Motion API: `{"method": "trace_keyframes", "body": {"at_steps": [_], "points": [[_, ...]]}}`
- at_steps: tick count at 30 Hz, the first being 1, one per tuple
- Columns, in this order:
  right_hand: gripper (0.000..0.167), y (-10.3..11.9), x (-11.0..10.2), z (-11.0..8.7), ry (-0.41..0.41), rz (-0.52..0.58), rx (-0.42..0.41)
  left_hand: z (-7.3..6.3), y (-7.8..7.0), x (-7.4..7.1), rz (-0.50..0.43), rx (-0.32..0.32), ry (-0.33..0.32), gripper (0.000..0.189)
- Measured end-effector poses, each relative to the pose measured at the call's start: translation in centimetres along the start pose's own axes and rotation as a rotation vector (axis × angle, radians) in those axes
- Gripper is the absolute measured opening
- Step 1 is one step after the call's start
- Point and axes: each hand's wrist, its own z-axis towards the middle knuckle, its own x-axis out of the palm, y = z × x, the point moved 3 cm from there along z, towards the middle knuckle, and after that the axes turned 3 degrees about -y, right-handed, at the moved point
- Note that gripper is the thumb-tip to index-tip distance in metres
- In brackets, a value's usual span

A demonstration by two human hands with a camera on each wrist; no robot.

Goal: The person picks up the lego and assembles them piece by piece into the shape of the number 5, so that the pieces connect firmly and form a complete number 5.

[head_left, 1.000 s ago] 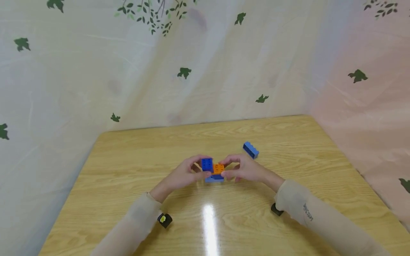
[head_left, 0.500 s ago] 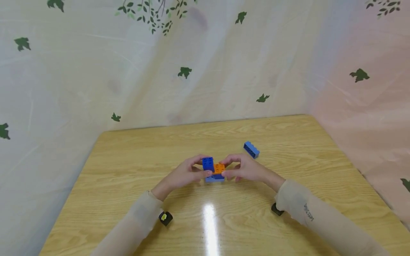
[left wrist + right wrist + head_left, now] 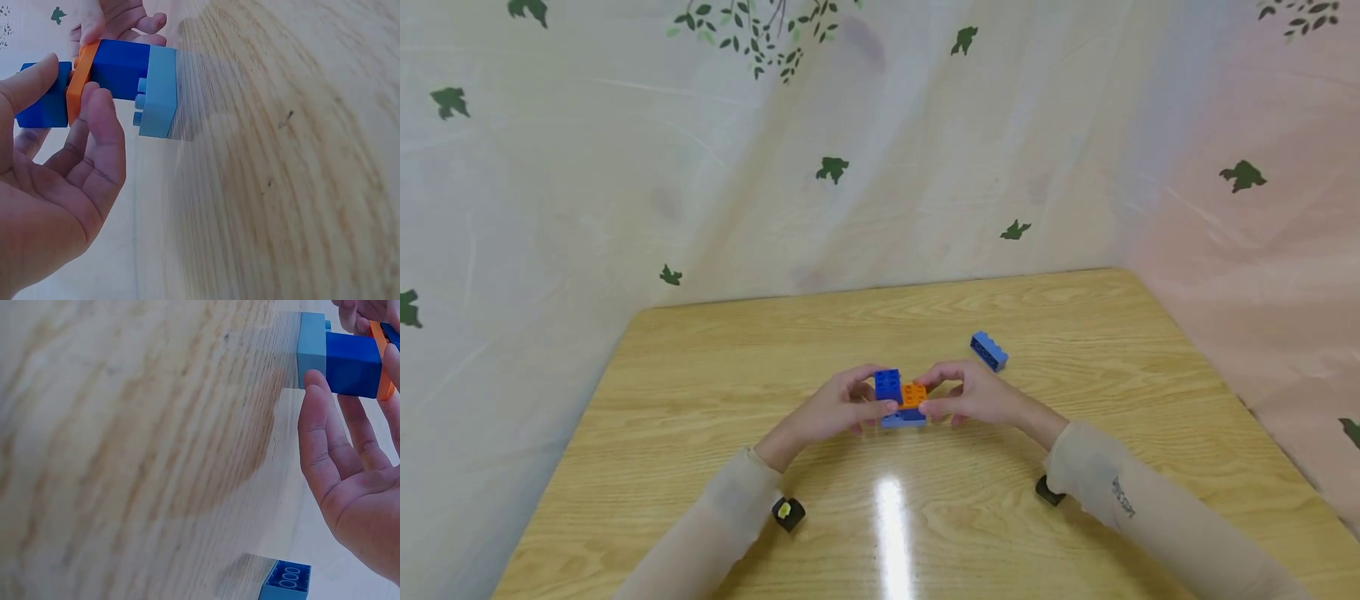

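My left hand point(image 3: 827, 410) is curled in a pinch, thumb nearest me and index finger on the far side, holding the upper dark-blue brick point(image 3: 887, 386); my other left fingers curl in below, one tip against the orange brick point(image 3: 913, 394). My right hand point(image 3: 979, 395) has the orange brick between thumb and index finger, the gap no wider than the brick, its lower fingers loosely bent beside the stack.

The bricks stand in front of me, with my left hand at nine o'clock and my right at three. The upper dark-blue brick sits over the nine o'clock part of the orange one; I cannot tell whether it is pressed fully home. Beneath the orange comes a lower dark-blue brick point(image 3: 122, 67), then a light-blue base brick point(image 3: 160, 94) resting on the table point(image 3: 730, 358), bare studs showing at its nine o'clock end.

Compared with a second ago, little differs: both my hands keep their grips in the same spot, and the stacking order is unchanged. Near my right hand, at two o'clock from the stack, the loose light-blue brick point(image 3: 989, 351) lies on its side, also unmoved. Farther out, at twelve, hangs the leaf-printed backdrop point(image 3: 917, 125).
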Motion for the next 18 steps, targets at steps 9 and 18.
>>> {"method": "trace_keyframes", "body": {"at_steps": [9, 18], "points": [[0.034, -0.03, 0.01, -0.02, 0.005, 0.001, -0.013, -0.02, 0.09, 0.15, 0.001, -0.009, -0.024, 0.055], [0.035, -0.09, 0.02, 0.07, 0.006, 0.005, -0.011, 0.07, 0.05, 0.03, 0.027, 0.003, -0.026, 0.051]]}}
